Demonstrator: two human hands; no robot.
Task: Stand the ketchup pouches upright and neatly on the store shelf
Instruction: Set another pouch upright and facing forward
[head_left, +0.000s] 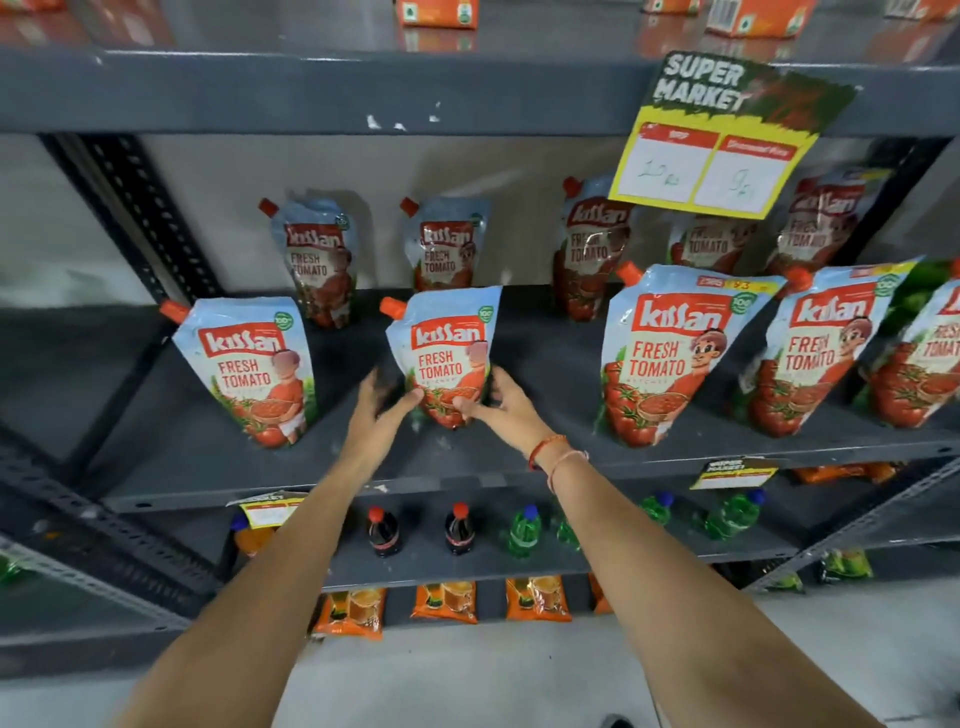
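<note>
Several Kissan ketchup pouches stand upright in two rows on the grey shelf (519, 457). The front middle pouch (447, 343) stands between my hands. My left hand (379, 402) touches its lower left side, thumb on the front. My right hand (498, 402) grips its lower right edge, thumb in front, fingers behind. Another front pouch (249, 364) stands to the left, and a larger-looking one (670, 353) to the right with more pouches (815, 353) beyond. Back-row pouches (319, 260) (447, 244) lean near the rear wall.
A yellow "Super Market" price card (717, 150) hangs from the shelf above at the right. Below are cola bottles (460, 530), green bottles (524, 530) and orange packets (447, 600). A slotted upright post (135, 208) bounds the shelf on the left.
</note>
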